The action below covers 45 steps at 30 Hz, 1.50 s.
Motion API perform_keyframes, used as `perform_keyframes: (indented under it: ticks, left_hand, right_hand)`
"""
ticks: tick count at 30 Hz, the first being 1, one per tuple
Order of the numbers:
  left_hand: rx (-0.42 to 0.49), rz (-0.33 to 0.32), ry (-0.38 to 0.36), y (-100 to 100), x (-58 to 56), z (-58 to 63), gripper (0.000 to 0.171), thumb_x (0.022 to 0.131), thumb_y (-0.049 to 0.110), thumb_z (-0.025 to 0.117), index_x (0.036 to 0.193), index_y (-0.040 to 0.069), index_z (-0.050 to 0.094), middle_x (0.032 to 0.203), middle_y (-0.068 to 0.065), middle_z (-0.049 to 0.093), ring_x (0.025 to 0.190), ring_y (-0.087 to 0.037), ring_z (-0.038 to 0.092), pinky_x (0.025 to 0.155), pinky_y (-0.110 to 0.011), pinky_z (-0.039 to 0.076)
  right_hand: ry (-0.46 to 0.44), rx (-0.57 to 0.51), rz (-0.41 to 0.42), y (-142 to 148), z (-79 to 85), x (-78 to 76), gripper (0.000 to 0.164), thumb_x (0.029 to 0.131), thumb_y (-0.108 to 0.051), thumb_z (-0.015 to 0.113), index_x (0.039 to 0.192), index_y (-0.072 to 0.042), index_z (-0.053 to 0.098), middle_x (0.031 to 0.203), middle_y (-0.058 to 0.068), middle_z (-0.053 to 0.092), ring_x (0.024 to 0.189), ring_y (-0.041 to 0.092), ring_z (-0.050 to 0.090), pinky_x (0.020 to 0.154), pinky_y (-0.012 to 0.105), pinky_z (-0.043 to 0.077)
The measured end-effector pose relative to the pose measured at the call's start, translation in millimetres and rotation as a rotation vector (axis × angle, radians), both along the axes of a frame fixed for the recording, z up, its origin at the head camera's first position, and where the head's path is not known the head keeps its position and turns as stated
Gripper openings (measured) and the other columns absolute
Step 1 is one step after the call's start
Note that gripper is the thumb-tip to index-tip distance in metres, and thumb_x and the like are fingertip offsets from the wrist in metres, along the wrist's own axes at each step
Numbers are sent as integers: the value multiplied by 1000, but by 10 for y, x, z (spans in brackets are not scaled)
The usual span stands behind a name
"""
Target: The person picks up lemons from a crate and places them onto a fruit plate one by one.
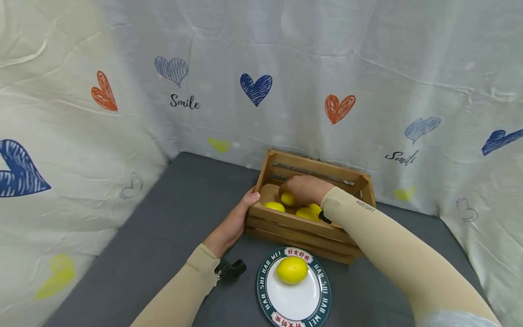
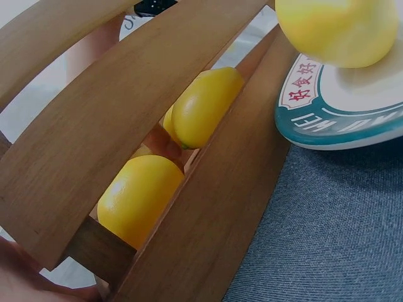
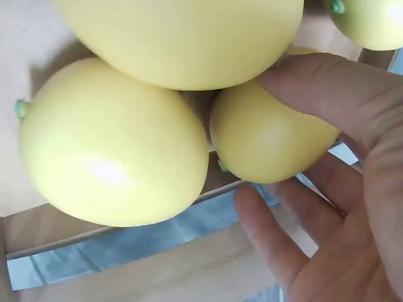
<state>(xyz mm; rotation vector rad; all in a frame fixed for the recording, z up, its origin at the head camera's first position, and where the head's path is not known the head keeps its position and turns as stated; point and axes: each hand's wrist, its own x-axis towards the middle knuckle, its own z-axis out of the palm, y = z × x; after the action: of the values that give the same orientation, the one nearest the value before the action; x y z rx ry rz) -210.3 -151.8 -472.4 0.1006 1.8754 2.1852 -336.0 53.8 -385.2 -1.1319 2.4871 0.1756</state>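
A slatted wooden crate (image 1: 302,227) holds several yellow lemons, among them one lemon (image 1: 274,206) near its left end. At that end my left hand (image 1: 239,215) grips the crate's corner, thumb over the top edge. My right hand (image 1: 304,190) reaches down inside the crate. Its thumb and fingers are around a lemon (image 3: 274,135), seen close in the right wrist view. Beside it lie another lemon (image 3: 113,145) and a larger-looking one. In front of the crate, one lemon (image 1: 292,270) sits on a round plate (image 1: 323,290) with a dark green, lettered rim.
The crate and plate stand on a dark grey tabletop (image 1: 163,227). Behind and beside it hangs a white curtain (image 1: 302,68) printed with hearts, close to the crate's back. The right forearm passes over the crate's right front corner.
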Motion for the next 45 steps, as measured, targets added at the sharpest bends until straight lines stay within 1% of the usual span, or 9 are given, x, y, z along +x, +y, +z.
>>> perform_keyframes:
  ticks: [5, 8, 14, 18, 23, 27, 34, 39, 45]
  left_hand:
    - [-6, -14, 0, 37, -7, -14, 93, 99, 67, 44, 176, 30, 7, 182, -6, 8, 164, -37, 17, 132, -65, 11]
    - [-17, -24, 3, 43, -8, -12, 92, 100, 66, 43, 176, 29, 6, 182, -6, 7, 164, -37, 17, 132, -66, 11]
    - [-23, -20, 6, 7, -28, 6, 93, 99, 66, 43, 176, 30, 6, 182, -5, 8, 163, -37, 19, 132, -66, 12]
    - [-6, -33, 21, -1, -43, 4, 92, 99, 67, 42, 175, 31, 6, 181, -7, 9, 162, -37, 19, 131, -64, 12]
    - [-7, -27, 29, 12, -37, 8, 93, 98, 68, 42, 175, 31, 7, 181, -5, 9, 163, -37, 18, 132, -64, 11]
    - [-28, -12, 27, 20, -42, 3, 95, 97, 70, 43, 176, 30, 7, 181, -5, 9, 164, -37, 16, 132, -65, 10]
    - [-35, 1, 30, -59, -61, 10, 94, 98, 67, 42, 176, 28, 5, 182, -5, 3, 165, -34, 11, 133, -64, 6]
    - [-60, 5, 7, -63, -73, 13, 95, 98, 69, 41, 176, 27, 5, 183, -4, 0, 166, -32, 7, 134, -65, 2]
    - [-54, 4, -7, 4, -60, -11, 93, 100, 65, 40, 176, 24, 4, 183, -6, -1, 167, -33, 6, 134, -65, 1]
  right_hand:
    - [-7, 4, -8, 62, -15, -2, 42, 92, -19, 86, 133, -20, 74, 117, 2, 76, 100, 23, 66, 101, 47, 57]
    - [2, -3, -10, 91, 26, 9, 48, 91, -17, 87, 136, -21, 73, 120, 2, 76, 103, 23, 67, 102, 48, 58]
    - [7, -55, -47, 110, 240, 59, 58, 91, -11, 86, 146, -18, 68, 135, 5, 74, 115, 28, 68, 111, 52, 55]
    - [28, -90, -74, 163, 434, 140, 58, 93, -15, 85, 148, -19, 67, 139, 7, 72, 118, 28, 68, 111, 52, 55]
    - [62, -132, -87, 297, 652, 353, 53, 95, -14, 82, 146, -21, 68, 138, 5, 72, 118, 26, 68, 109, 50, 57]
    - [112, -158, -104, 432, 770, 588, 53, 94, -15, 84, 144, -21, 69, 139, 3, 71, 120, 26, 66, 109, 50, 57]
    - [150, -169, -145, 610, 893, 918, 61, 91, -21, 89, 148, -24, 66, 146, 3, 68, 124, 27, 65, 107, 50, 58]
    - [211, -160, -145, 717, 952, 1141, 62, 90, -26, 90, 147, -25, 67, 147, 3, 67, 126, 28, 66, 106, 51, 59]
    - [299, -166, -113, 905, 1024, 1441, 62, 86, -24, 93, 144, -21, 70, 142, 4, 70, 128, 29, 67, 101, 51, 61]
